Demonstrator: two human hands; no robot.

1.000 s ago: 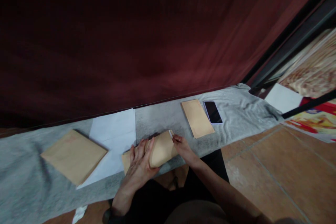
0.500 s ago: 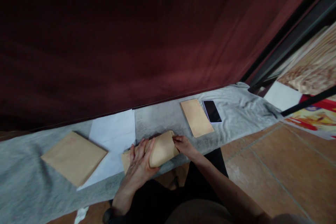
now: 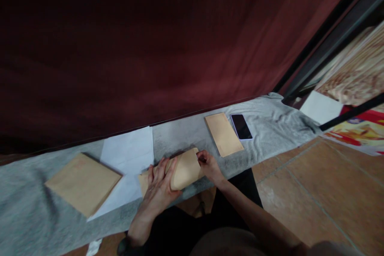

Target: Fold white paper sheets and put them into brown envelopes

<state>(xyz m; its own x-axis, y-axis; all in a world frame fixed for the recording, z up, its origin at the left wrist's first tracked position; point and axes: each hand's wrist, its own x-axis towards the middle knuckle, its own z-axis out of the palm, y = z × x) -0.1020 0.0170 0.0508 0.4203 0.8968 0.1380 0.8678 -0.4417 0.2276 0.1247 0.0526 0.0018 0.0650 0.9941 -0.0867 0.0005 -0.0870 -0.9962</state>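
A brown paper envelope (image 3: 186,170) lies in front of me on the grey cloth, its upper layer bulging in a fold. My left hand (image 3: 162,182) rests across its left part, fingers stretched out and pressing down on it. At the right end, my right hand (image 3: 209,166) has its fingers bent together in a pinch against the envelope's edge. Whether those fingertips also hold something inside is hidden. Right of the hands, another brown envelope (image 3: 224,134) lies flat, with a dark-screened phone (image 3: 241,127) beside it.
Further left, a stack of brown envelopes (image 3: 84,184) overlaps white paper sheets (image 3: 127,152). Grey cloth (image 3: 27,204) covers the narrow surface, and a dark red curtain-like panel (image 3: 180,48) rises behind. Tiled floor (image 3: 300,184) shows at the right.
My right hand has shifted slightly at the envelope's right end, fingers more curled. My left hand stays in place on the envelope. The view has moved slightly.
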